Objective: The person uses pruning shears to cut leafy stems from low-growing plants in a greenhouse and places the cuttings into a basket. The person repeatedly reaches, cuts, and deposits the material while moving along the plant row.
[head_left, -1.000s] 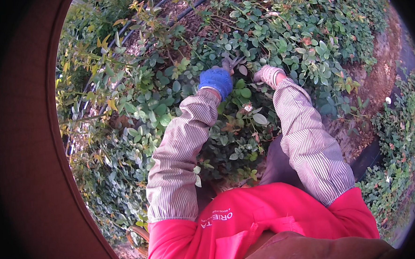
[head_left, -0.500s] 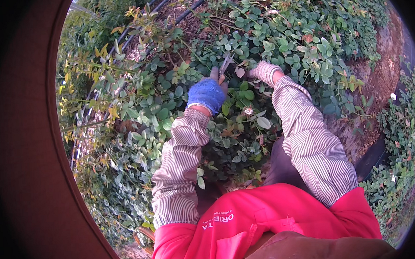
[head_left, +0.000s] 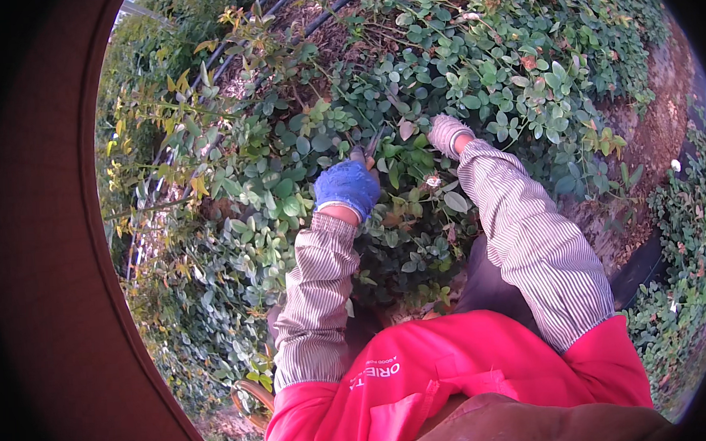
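My left hand (head_left: 346, 187), in a blue-coated glove, is closed around a pair of pruning shears (head_left: 374, 144). Their blades point up and away among the green leaves. Just to the right, my right hand (head_left: 449, 135), in a pale knitted glove, reaches into the leafy rose bush (head_left: 417, 81). Its fingers curl down into the foliage, and what they grip is hidden. A pinkish leaf (head_left: 406, 130) sits between the two hands. Nearer to me are a small whitish bloom (head_left: 433, 182) and a broad pale leaf (head_left: 455, 202).
Dark hoses (head_left: 322, 18) run across the mulch at the far left. Bare brown soil (head_left: 632, 138) slopes down at the right, beside black sheeting (head_left: 639, 273). Low plants (head_left: 684, 283) grow beyond it. A curved brown object (head_left: 255, 400) lies by my left sleeve.
My left hand has drawn back slightly toward me with the shears, lowering the blades into the leaves. My right hand has stayed nearly in place, its fingers now more curled.
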